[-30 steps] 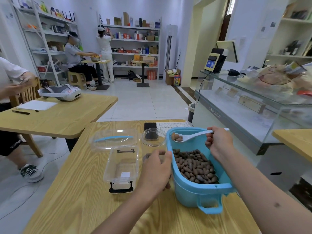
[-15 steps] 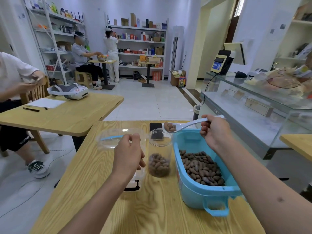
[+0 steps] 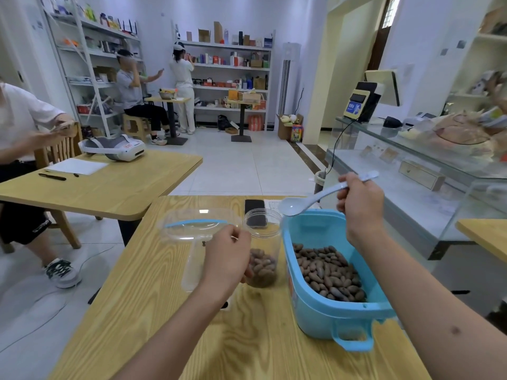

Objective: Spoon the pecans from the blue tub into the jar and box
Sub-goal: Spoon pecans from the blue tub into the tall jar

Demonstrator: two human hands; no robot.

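- Nearest, on the wooden tabletop: one blue tub, oblong, with a looped handle at its near end, about half full of brown pecans, too many to count.
- Just left of the tub, nearly touching it: one clear round jar, upright, lidless, brown pecans filling roughly its lower third.
- Left hand beside the jar, fingers curled round its lower left wall, gripping it.
- Further left, partly hidden behind that hand: one clear box, open, with its clear blue-striped lid at the far end; one small dark speck visible inside, too small to identify.
- Above the tub's far rim: right hand, fingers and thumb pinching the handle of one pale blue spoon.
- Spoon bowl empty, held in the air just right of the jar's mouth and over the tub's far left corner, touching neither.
- Behind the jar, flat on the tabletop: one black phone, beside a sheet of paper.
- Farther back: a second table with one white headset, a seated person at the left edge, two more people by the shelves at the far wall.
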